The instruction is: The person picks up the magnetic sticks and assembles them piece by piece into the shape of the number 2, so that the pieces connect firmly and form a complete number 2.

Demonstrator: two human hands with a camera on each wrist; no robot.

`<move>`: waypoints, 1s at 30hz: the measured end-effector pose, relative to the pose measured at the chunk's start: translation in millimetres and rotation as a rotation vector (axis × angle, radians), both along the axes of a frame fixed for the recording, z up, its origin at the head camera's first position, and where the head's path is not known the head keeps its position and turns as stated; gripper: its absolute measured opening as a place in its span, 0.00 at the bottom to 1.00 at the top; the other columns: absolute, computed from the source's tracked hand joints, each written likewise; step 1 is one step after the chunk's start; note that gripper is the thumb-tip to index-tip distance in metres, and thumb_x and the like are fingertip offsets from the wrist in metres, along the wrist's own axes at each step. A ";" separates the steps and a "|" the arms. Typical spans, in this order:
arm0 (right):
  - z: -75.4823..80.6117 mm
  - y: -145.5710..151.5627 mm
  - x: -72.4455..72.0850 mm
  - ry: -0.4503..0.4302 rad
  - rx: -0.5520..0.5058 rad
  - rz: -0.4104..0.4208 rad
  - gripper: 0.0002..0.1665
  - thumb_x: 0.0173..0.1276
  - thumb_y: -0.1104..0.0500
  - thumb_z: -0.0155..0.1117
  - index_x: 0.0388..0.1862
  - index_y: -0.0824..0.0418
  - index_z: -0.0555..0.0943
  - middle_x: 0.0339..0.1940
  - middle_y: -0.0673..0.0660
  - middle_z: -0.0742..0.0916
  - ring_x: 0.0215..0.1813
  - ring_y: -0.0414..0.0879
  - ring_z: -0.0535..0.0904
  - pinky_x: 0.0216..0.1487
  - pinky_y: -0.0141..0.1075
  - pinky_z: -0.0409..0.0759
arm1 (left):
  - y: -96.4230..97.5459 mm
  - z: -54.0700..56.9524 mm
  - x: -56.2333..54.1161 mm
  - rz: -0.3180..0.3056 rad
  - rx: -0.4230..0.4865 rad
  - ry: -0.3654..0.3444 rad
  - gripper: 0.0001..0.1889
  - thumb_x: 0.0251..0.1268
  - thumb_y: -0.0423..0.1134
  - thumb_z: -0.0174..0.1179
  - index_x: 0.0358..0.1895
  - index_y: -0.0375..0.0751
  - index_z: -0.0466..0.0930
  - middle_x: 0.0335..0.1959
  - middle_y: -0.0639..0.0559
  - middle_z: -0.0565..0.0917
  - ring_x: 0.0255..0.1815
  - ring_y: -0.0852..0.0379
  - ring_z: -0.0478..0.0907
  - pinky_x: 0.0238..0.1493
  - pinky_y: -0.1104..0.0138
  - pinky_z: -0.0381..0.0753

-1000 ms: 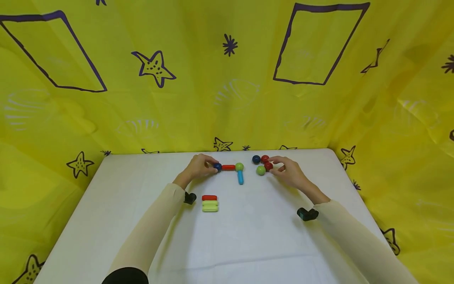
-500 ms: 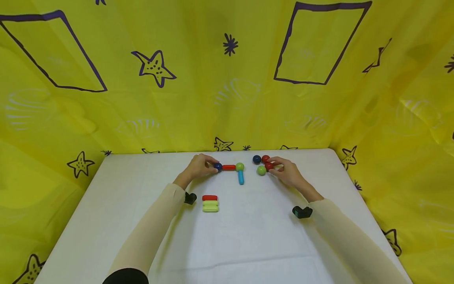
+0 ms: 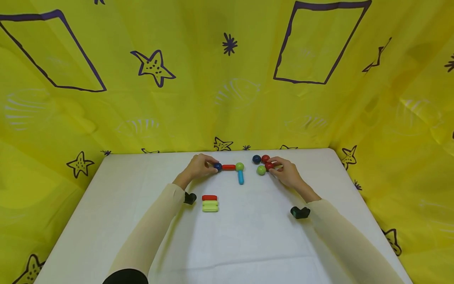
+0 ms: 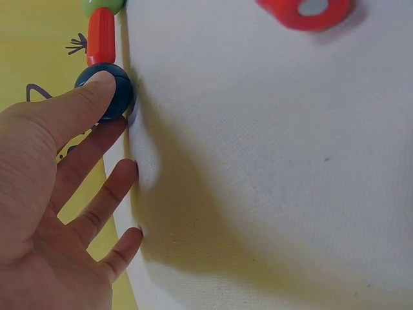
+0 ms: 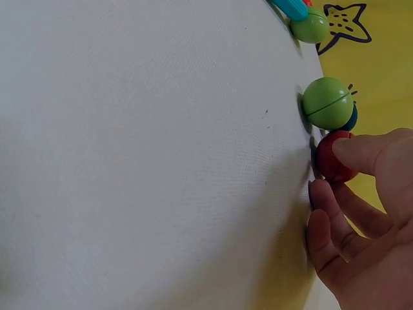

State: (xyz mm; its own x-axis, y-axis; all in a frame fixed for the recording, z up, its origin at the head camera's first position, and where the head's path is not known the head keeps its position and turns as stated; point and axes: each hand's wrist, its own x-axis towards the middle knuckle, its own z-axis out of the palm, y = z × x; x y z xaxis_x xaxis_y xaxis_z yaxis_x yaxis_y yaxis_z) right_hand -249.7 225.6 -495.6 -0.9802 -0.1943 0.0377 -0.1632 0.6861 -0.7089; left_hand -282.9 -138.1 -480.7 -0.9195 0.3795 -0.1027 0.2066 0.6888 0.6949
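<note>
My left hand (image 3: 200, 166) pinches a dark blue ball (image 4: 119, 97) between thumb and fingers. A red rod (image 3: 228, 167) runs from that ball to a green ball (image 3: 239, 167), and a light blue rod (image 3: 241, 177) points from the green one toward me. At the right, my right hand (image 3: 288, 172) holds a red ball (image 5: 330, 159), its thumb across the near side. Beside it lie another green ball (image 5: 327, 103), a second red ball (image 3: 265, 159) and another dark blue ball (image 3: 256, 159). The right index fingertip's contact is partly hidden in the right wrist view.
A loose red rod (image 3: 209, 198) and two yellow-green rods (image 3: 210, 206) lie side by side nearer to me, right of the left wrist. A white-covered table (image 3: 248, 232) carries everything. Behind its far edge hangs a yellow patterned curtain (image 3: 191, 114).
My right forearm has swung a little to the left, and the right fingers have settled around the red ball. The left hand and the joined pieces stay where they were.
</note>
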 end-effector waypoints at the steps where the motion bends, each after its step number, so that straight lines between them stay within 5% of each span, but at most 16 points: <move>1: -0.3 -0.3 0.0 0.000 -0.001 -0.003 0.20 0.72 0.62 0.68 0.61 0.59 0.80 0.54 0.67 0.87 0.42 0.56 0.80 0.46 0.43 0.78 | 0.1 -0.1 -0.3 0.000 -0.001 0.001 0.17 0.65 0.38 0.72 0.57 0.41 0.88 0.50 0.47 0.89 0.43 0.50 0.76 0.45 0.63 0.77; 22: 1.5 -0.3 1.1 -0.029 -0.020 -0.014 0.20 0.73 0.62 0.66 0.63 0.59 0.79 0.57 0.67 0.86 0.47 0.59 0.82 0.52 0.50 0.81 | -0.8 2.0 -0.1 -0.002 -0.005 0.012 0.18 0.65 0.38 0.72 0.57 0.41 0.88 0.50 0.47 0.89 0.44 0.50 0.77 0.48 0.62 0.78; 30: 3.6 2.0 1.8 -0.044 -0.017 0.003 0.18 0.73 0.62 0.67 0.60 0.59 0.80 0.53 0.65 0.87 0.44 0.56 0.82 0.44 0.41 0.81 | -2.6 -1.1 -0.9 -0.008 -0.001 0.007 0.18 0.65 0.38 0.72 0.57 0.41 0.88 0.51 0.47 0.89 0.44 0.50 0.77 0.48 0.62 0.78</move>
